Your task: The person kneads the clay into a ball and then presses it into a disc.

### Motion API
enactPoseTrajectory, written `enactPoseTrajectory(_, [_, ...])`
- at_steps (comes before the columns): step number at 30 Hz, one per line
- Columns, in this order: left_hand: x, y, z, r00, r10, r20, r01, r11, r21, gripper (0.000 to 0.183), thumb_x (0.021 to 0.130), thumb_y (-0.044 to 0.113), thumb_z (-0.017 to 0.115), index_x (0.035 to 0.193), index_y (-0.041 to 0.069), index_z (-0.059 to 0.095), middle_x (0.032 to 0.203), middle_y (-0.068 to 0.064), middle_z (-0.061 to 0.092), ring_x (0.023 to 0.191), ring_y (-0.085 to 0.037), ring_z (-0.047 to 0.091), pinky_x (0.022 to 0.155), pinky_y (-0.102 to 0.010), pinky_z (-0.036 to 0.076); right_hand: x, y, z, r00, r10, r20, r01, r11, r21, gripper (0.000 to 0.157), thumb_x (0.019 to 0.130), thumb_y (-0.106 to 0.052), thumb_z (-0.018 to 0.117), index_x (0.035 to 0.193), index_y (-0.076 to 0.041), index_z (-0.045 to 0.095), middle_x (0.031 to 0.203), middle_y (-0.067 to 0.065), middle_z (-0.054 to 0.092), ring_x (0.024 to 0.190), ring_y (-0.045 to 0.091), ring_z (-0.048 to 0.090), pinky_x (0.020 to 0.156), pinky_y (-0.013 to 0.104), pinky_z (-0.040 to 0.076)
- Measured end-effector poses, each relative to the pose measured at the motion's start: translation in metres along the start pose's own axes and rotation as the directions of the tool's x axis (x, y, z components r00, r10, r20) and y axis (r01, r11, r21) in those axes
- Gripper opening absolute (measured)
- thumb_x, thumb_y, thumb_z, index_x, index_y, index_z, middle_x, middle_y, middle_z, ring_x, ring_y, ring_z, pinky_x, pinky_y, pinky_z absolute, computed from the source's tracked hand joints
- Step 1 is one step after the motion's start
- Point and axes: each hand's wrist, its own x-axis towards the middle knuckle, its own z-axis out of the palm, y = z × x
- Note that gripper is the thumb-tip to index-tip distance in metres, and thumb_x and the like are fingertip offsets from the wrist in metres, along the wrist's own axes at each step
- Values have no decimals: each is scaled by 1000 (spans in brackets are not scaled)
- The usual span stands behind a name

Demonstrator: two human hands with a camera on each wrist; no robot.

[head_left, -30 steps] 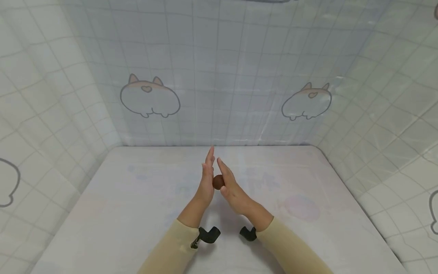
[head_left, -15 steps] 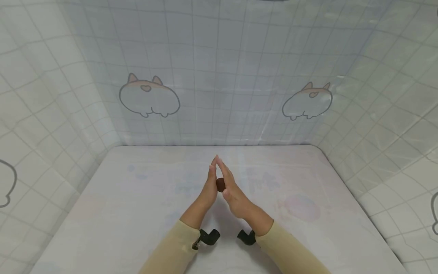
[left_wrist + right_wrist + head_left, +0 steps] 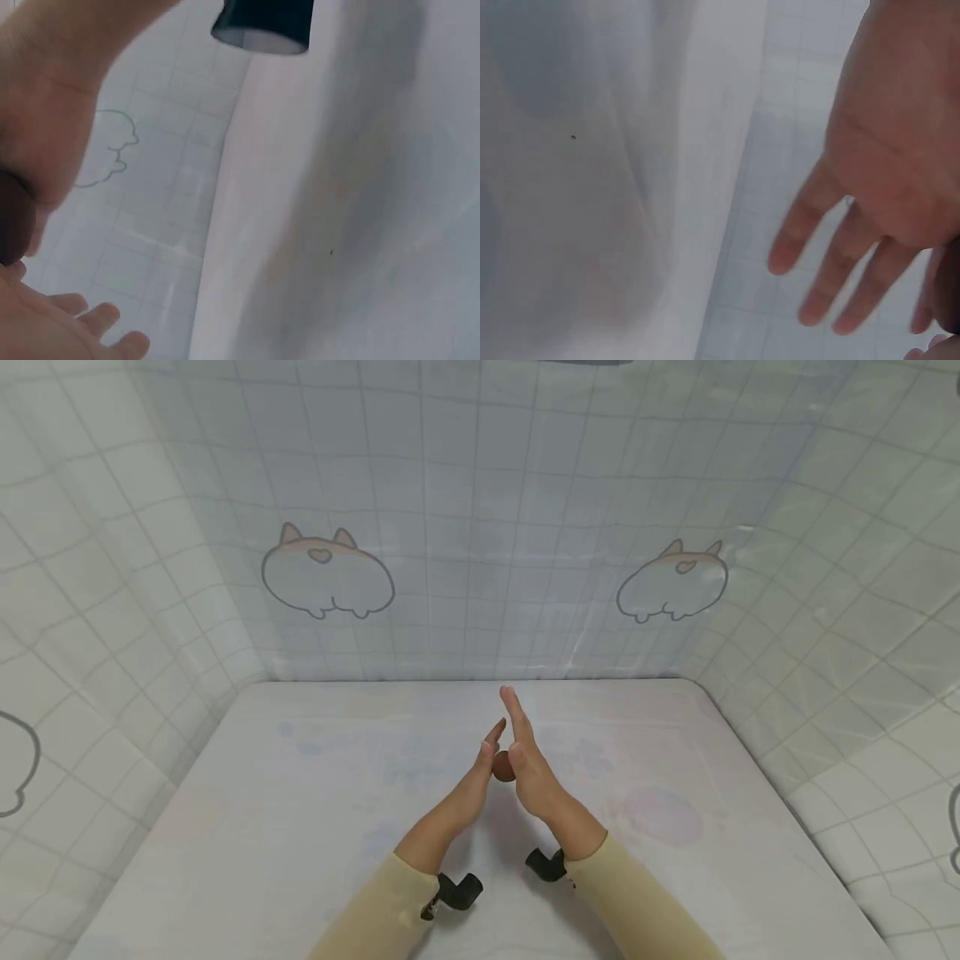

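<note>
A small brown ball [image 3: 504, 767] sits between the two palms, held above the table. From the left, my left hand [image 3: 471, 785] presses it with a flat palm and straight fingers. Opposite, my right hand [image 3: 536, 777] leans against it, its extended fingertips reaching farther forward than the left ones. The left wrist view shows part of the ball [image 3: 13, 217] at its left edge, between the right hand [image 3: 45, 142] above and the left hand [image 3: 52, 322] below. In the right wrist view, the left palm [image 3: 904, 142] is spread, with the ball [image 3: 949, 289] partly cut off.
Below the hands lies a pale table [image 3: 300, 827] with a faint coloured print. Grid-patterned sheeting [image 3: 480, 527] with dog drawings encloses its back and sides. Black wrist mounts [image 3: 460, 893] stick out from both cream sleeves [image 3: 382, 902].
The hands slide against each other around the ball: first the left fingertips lead, then both tips meet, now the right ones lead. Hands and ball have shifted slightly right.
</note>
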Motion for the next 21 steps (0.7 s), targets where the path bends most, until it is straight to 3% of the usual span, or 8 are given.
enactPoseTrajectory(4, [-1, 2, 3, 998, 62, 29, -62, 998, -1, 74, 98, 67, -8, 162, 31, -3, 167, 3, -5, 152, -30, -4, 112, -70, 0, -1, 4, -2, 1000, 11, -17, -11, 1000, -9, 83, 100, -69, 8, 162, -14, -5, 168, 9, -1, 153, 28, 0, 114, 67, 8])
enactPoseTrajectory(8, [-1, 4, 4, 994, 107, 29, -106, 993, -42, 84, 93, 76, -6, 162, 28, -4, 167, 2, -4, 152, -29, -7, 112, -71, -1, -3, 10, 0, 997, 76, -6, -76, 997, -2, 85, 98, -72, 7, 162, -18, -4, 168, 6, -2, 153, 26, 1, 114, 67, 10])
enactPoseTrajectory(16, [0, 11, 0, 971, 237, -35, -239, 952, -191, 90, 93, 79, 3, 162, 22, -5, 167, -4, -10, 151, -37, -1, 112, -71, -2, -5, 18, 5, 985, 169, 41, -169, 986, 2, 84, 95, -77, 9, 162, -27, -4, 167, -3, -3, 153, 24, -1, 112, 72, 8])
enactPoseTrajectory(21, [1, 13, -4, 965, 250, -82, -261, 949, -175, 94, 91, 81, 3, 162, 19, -6, 167, -5, -10, 152, -36, -4, 112, -71, 0, -6, 15, 11, 984, 168, 56, -170, 985, 20, 83, 95, -78, 10, 162, -30, -2, 167, -3, -2, 153, 24, 0, 111, 73, 9])
